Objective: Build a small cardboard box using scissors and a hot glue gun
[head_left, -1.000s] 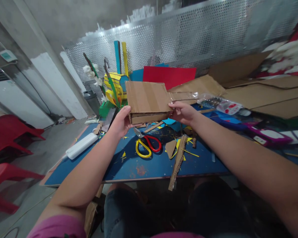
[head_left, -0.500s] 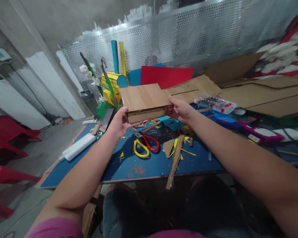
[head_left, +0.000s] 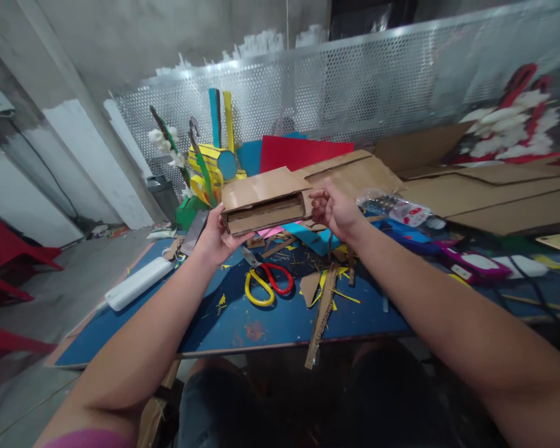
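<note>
A shallow brown cardboard box [head_left: 256,190] is held up above the table, with a long slot-like opening in the side facing me. My left hand [head_left: 214,239] grips its left end, thumb at the upper corner and fingers underneath. At the right end is my right hand [head_left: 333,211], its fingers loosely curled and apart, the thumb off the box; whether the fingertips touch the cardboard is hard to see. Below the box, scissors [head_left: 267,283] with one yellow and one red handle lie on the blue tabletop [head_left: 205,330].
Cardboard strips [head_left: 323,317] and yellow scraps litter the table; one strip overhangs the front edge. A white power strip [head_left: 139,283] lies left. Behind stand a yellow-and-blue paper craft [head_left: 214,163] and red card [head_left: 303,153]. Large cardboard sheets [head_left: 485,193] and a purple object [head_left: 471,260] are on the right.
The box has tilted so its front opening shows more. My right hand has loosened from the right corner, its thumb coming off the top. My left hand still holds the left end.
</note>
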A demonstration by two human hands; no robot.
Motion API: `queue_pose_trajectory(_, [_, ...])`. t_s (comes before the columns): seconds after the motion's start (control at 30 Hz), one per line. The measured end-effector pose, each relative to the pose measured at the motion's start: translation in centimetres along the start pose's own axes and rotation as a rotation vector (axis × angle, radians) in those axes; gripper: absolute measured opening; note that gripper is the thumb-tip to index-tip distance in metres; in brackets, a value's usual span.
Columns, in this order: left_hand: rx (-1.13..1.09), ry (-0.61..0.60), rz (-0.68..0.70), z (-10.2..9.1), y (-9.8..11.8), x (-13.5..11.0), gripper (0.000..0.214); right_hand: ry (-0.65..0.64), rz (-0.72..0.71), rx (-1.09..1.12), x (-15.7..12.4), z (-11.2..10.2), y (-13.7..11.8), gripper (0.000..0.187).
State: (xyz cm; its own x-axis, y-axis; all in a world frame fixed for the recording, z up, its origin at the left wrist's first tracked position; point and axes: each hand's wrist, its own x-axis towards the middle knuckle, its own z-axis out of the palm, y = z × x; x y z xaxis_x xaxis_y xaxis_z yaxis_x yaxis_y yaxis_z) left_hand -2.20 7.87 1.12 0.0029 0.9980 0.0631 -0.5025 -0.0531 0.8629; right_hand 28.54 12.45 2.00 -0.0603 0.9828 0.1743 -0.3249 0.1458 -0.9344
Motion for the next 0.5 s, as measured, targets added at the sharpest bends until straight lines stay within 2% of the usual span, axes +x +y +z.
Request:
queue_pose_trajectory(0.2, [-0.021, 0.000, -0.034, -0.2, 0.2, 0.0, 0.045, -0.002, -0.272, -0.164, -0.9, 0.3, 0.1, 0.064])
queue_pose_trajectory(0.3, [-0.010, 0.006, -0.011, -0.2, 0.2, 0.0, 0.046, 0.000, -0.342, -0.188, -1.4, 0.6, 0.1, 0.060])
queue_pose_trajectory(0.37, [0.012, 0.007, 0.003, -0.2, 0.0, 0.0, 0.047, 0.003, -0.308, -0.162, -1.5, 0.7, 0.1, 0.058])
queue_pose_trajectory(0.5, [0.041, -0.028, -0.003, -0.1, -0.3, 0.1, 0.048, -0.038, -0.140, -0.116, -1.1, 0.6, 0.4, 0.053])
